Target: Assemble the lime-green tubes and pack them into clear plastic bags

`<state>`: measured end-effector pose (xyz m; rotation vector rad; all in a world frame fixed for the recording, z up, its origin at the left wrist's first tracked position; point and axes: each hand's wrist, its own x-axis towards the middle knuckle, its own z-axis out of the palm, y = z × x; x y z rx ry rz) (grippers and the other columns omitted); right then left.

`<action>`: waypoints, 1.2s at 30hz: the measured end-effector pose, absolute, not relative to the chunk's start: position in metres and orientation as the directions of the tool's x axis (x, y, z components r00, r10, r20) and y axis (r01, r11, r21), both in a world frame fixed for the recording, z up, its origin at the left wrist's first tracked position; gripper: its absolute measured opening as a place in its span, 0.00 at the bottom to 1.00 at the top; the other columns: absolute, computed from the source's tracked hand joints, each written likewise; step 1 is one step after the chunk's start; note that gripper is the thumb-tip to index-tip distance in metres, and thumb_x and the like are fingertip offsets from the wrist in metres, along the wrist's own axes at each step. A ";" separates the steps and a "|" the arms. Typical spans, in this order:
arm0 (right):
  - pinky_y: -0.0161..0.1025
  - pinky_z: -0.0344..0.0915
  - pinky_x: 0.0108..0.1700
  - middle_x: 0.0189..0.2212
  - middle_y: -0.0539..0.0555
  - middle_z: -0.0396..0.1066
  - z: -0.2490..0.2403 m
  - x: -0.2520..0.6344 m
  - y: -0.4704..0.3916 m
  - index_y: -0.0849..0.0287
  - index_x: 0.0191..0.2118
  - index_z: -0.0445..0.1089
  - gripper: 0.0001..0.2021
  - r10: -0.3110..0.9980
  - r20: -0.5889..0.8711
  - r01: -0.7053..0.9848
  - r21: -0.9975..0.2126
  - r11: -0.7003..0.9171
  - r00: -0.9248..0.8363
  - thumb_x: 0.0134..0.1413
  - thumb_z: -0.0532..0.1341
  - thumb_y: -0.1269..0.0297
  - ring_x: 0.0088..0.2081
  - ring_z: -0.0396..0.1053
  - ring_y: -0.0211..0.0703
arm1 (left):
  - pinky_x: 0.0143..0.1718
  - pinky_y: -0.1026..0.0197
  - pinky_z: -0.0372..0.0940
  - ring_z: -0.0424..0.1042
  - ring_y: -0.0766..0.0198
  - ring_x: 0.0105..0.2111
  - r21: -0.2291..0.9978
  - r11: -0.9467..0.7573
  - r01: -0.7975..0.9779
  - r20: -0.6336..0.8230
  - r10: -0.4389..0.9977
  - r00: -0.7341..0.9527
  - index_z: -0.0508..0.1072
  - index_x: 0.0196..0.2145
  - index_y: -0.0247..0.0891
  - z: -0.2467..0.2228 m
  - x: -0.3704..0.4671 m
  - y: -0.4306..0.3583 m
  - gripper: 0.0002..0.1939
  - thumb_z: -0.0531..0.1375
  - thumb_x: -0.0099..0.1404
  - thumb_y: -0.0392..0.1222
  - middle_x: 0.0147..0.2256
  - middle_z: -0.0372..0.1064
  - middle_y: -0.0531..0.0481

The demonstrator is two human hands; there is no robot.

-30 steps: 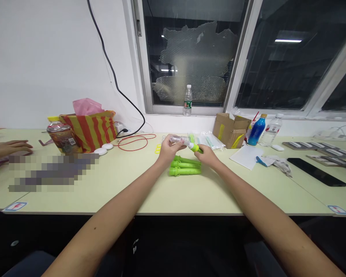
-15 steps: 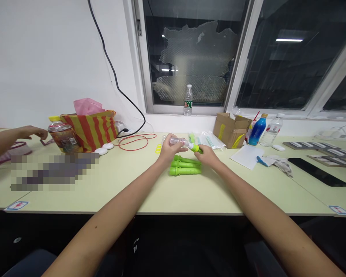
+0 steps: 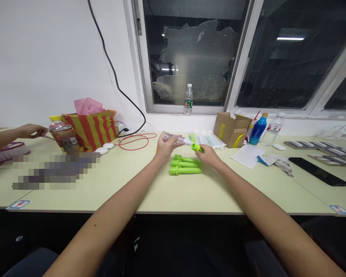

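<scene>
My left hand [image 3: 165, 149] is closed around a clear plastic piece [image 3: 170, 137] with a white end that points right. In my right hand [image 3: 209, 155] is a green tube [image 3: 196, 147], its open mouth facing left toward the white end. A small gap shows between the two pieces. Below my hands, several green tubes [image 3: 186, 170] lie side by side on the pale table [image 3: 173, 198].
A cardboard box [image 3: 232, 129], a blue bottle [image 3: 257, 129] and a white sheet [image 3: 246, 156] are at the right. Left stand a striped bag [image 3: 96, 129] and a yellow-capped bottle [image 3: 65, 134]. Another person's hand [image 3: 31, 131] is at far left.
The clear piece and the green tube, which were together, are now apart. My left hand has shifted slightly left. The other person's hand has moved slightly.
</scene>
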<state>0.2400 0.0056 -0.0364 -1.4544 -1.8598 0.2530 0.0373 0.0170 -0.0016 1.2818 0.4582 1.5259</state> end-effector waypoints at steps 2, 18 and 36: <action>0.36 0.48 0.28 0.23 0.49 0.63 -0.036 0.242 0.007 0.57 0.25 0.61 0.04 0.904 0.424 0.767 -0.561 0.312 -0.058 0.47 0.55 0.64 0.26 0.57 0.39 | 0.43 0.46 0.74 0.77 0.56 0.41 0.801 -0.415 -0.430 0.492 0.867 0.079 0.58 0.32 0.39 0.002 0.030 0.020 0.18 0.66 0.56 0.43 0.34 0.74 0.49; 0.35 0.51 0.30 0.26 0.52 0.67 -0.031 0.247 0.007 0.59 0.28 0.65 0.06 0.939 0.341 0.793 -0.580 0.184 0.032 0.49 0.56 0.63 0.29 0.62 0.41 | 0.17 0.64 0.66 0.71 0.64 0.20 0.832 -0.316 0.455 0.318 0.945 0.076 0.63 0.29 0.39 -0.016 -0.025 0.049 0.14 0.65 0.48 0.40 0.27 0.68 0.53; 0.35 0.50 0.30 0.26 0.51 0.66 -0.031 0.249 0.006 0.58 0.28 0.64 0.04 0.949 0.313 0.800 -0.577 0.166 0.029 0.49 0.57 0.65 0.30 0.61 0.40 | 0.26 0.63 0.57 0.70 0.60 0.31 0.417 -0.150 0.897 0.160 0.983 0.091 0.68 0.30 0.39 -0.008 -0.068 0.054 0.17 0.65 0.47 0.52 0.30 0.70 0.50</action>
